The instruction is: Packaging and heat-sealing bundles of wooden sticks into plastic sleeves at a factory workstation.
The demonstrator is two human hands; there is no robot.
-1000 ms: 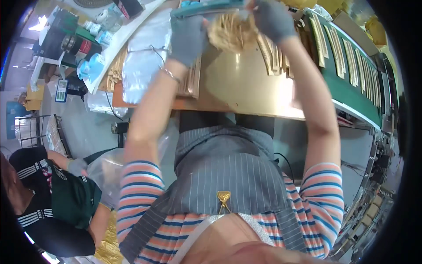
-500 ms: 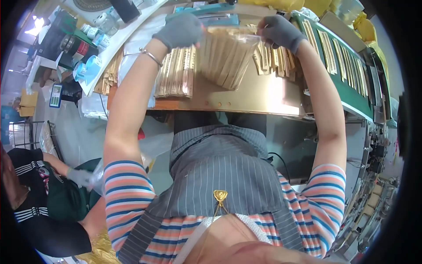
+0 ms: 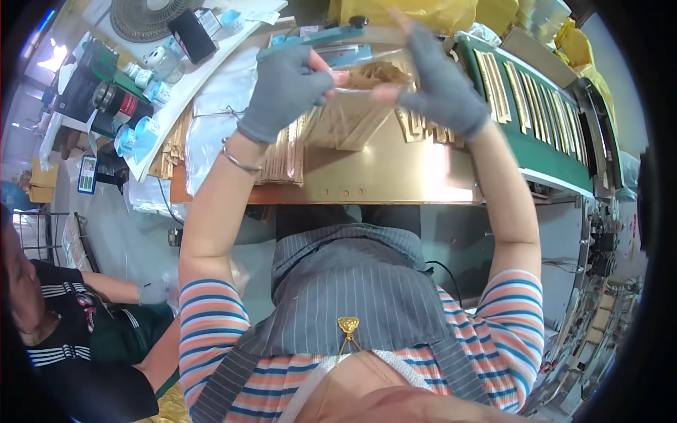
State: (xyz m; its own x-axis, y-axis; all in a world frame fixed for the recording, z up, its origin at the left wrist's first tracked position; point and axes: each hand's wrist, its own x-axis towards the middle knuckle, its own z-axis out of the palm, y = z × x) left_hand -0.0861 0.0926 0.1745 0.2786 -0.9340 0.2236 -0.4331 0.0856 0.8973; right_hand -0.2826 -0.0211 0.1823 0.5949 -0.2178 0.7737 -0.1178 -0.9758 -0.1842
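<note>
In front of me, a clear plastic bag (image 3: 338,125) full of thin tan strips stands tilted, its opening at the top. My left hand (image 3: 282,92), in a grey glove with bare fingertips, pinches the bag's top left edge. At the opposite edge my right hand (image 3: 448,92) has its fingers stretched up and apart, blurred by motion, with the thumb against or very near the bag. Below my left wrist lies a row of tan strips (image 3: 285,158). More loose strips (image 3: 410,127) lie beside my right hand.
A blue bar-shaped tool with a black knob (image 3: 321,39) sits behind the bag. Green board (image 3: 525,151) with rows of strips stands right. Clear plastic bags (image 3: 218,99) lie left, near a white shelf (image 3: 226,53) with jars. Another person (image 3: 84,317) works at lower left.
The bag has tipped up from hanging between both hands, so its opening shows. My left hand has moved lower and inward; my right hand's fingers have spread from a closed grip.
</note>
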